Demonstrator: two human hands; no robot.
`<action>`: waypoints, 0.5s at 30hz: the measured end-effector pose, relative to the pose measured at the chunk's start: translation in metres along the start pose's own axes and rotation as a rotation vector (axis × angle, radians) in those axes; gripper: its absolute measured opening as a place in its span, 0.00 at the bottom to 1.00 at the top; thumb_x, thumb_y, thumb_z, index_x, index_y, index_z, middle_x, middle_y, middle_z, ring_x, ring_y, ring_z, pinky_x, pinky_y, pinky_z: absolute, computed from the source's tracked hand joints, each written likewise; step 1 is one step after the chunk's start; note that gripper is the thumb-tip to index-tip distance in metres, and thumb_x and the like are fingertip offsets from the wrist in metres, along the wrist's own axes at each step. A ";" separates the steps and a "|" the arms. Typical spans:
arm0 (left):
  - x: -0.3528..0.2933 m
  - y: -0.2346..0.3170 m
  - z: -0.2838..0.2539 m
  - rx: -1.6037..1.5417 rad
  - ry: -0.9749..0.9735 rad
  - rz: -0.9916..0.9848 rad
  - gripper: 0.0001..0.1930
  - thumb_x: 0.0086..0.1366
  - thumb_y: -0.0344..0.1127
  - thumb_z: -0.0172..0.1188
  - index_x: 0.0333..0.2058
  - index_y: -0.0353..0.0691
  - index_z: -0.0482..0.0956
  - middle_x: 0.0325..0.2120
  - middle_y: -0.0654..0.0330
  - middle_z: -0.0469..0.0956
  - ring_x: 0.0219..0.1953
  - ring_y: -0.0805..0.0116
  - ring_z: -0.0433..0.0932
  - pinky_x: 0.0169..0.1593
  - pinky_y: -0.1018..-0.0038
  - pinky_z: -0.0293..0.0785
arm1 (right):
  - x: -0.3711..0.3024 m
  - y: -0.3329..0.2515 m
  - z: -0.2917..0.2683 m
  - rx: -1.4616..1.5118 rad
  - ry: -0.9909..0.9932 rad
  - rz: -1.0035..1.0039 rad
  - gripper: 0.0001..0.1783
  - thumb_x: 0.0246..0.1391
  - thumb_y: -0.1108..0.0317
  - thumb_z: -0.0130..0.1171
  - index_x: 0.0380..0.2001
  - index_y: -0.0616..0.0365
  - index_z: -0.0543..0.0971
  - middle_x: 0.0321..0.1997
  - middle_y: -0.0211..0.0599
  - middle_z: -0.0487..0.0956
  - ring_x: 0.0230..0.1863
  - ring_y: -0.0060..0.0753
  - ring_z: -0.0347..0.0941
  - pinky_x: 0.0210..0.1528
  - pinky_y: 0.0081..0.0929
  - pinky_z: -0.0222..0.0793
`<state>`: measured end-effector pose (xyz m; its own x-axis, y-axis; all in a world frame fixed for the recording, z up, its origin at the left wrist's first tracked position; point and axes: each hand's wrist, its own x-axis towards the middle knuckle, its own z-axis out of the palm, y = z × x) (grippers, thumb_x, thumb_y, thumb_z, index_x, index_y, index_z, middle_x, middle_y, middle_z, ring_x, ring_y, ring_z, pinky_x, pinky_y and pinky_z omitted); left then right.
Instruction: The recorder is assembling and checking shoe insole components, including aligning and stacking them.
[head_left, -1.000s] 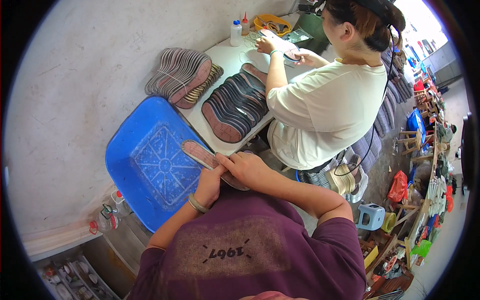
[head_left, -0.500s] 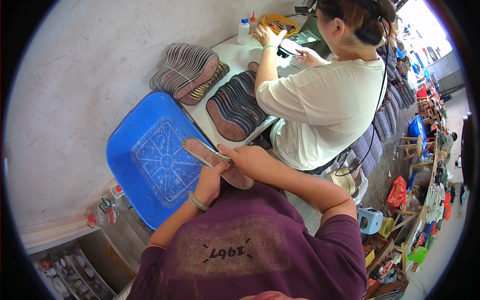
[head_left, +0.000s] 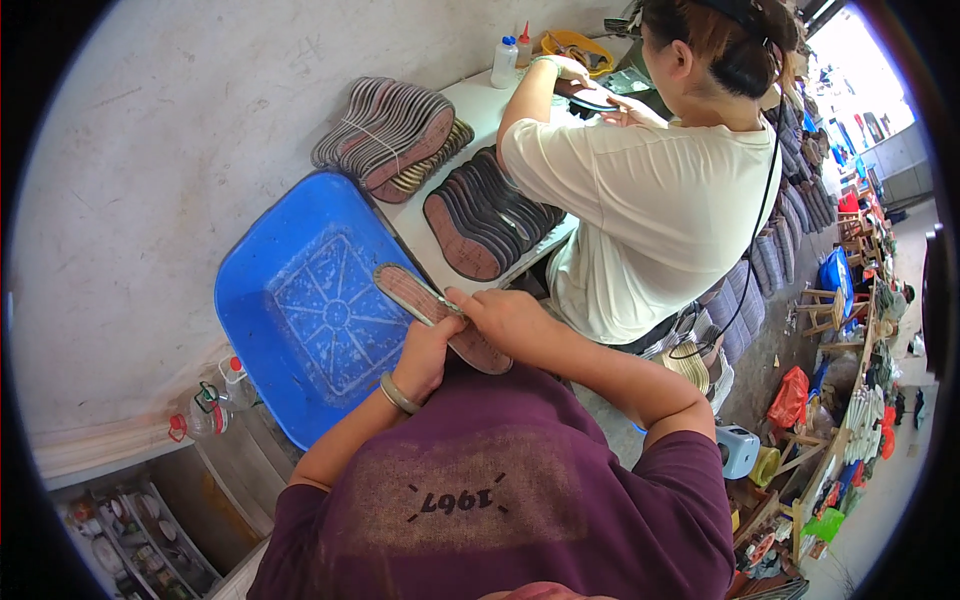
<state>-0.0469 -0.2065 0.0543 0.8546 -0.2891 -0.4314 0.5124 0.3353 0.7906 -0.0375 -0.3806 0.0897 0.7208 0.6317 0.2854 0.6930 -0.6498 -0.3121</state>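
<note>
A reddish-brown shoe sole (head_left: 405, 288) with a pale edge lies slantwise in front of my chest. Around its middle, my left hand (head_left: 425, 355) is closed on it from below, thumb along the edge. My right hand (head_left: 505, 318) closes on the same edge from the other side, its fingertips close to the left thumb. Whether a small tool sits between the fingers cannot be made out. Just beyond the sole stands a blue plastic basin (head_left: 335, 310), and a row of dark-edged soles (head_left: 480, 225) lies on the white table (head_left: 415, 215).
A tied bundle of soles (head_left: 385, 135) rests against the wall. At the right, a co-worker in a cream shirt (head_left: 650, 200) handles another sole (head_left: 588, 95). Two squeeze bottles (head_left: 505, 62) and a yellow basket (head_left: 575, 52) stand at the table's far end. Plastic jugs (head_left: 205, 412) sit at lower left.
My hands keep their grip on the sole with little movement. The co-worker's raised hand has come down toward the other sole. The whole view has shifted slightly.
</note>
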 end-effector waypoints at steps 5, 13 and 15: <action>0.000 0.005 0.001 -0.009 -0.001 0.068 0.12 0.59 0.26 0.56 0.43 0.33 0.76 0.39 0.61 0.78 0.42 0.70 0.76 0.48 0.73 0.70 | 0.007 -0.001 -0.020 0.017 -0.097 0.019 0.27 0.47 0.69 0.55 0.52 0.65 0.67 0.29 0.39 0.75 0.33 0.40 0.76 0.34 0.33 0.73; -0.002 0.033 0.011 -0.057 -0.017 0.212 0.16 0.59 0.24 0.56 0.47 0.33 0.74 0.42 0.59 0.77 0.44 0.69 0.76 0.50 0.71 0.70 | 0.027 0.005 -0.019 0.170 0.302 0.159 0.25 0.47 0.79 0.55 0.52 0.59 0.72 0.31 0.40 0.78 0.32 0.41 0.77 0.36 0.32 0.74; -0.003 0.037 0.010 -0.079 -0.012 0.235 0.16 0.59 0.24 0.55 0.47 0.33 0.72 0.42 0.57 0.77 0.45 0.67 0.76 0.50 0.70 0.71 | 0.024 0.004 -0.028 0.436 0.229 0.370 0.25 0.49 0.82 0.54 0.53 0.58 0.72 0.32 0.42 0.80 0.32 0.40 0.78 0.37 0.28 0.74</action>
<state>-0.0315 -0.2020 0.0889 0.9501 -0.2058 -0.2343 0.3055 0.4636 0.8317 -0.0171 -0.3801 0.1205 0.9302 0.2594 0.2595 0.3629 -0.5457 -0.7553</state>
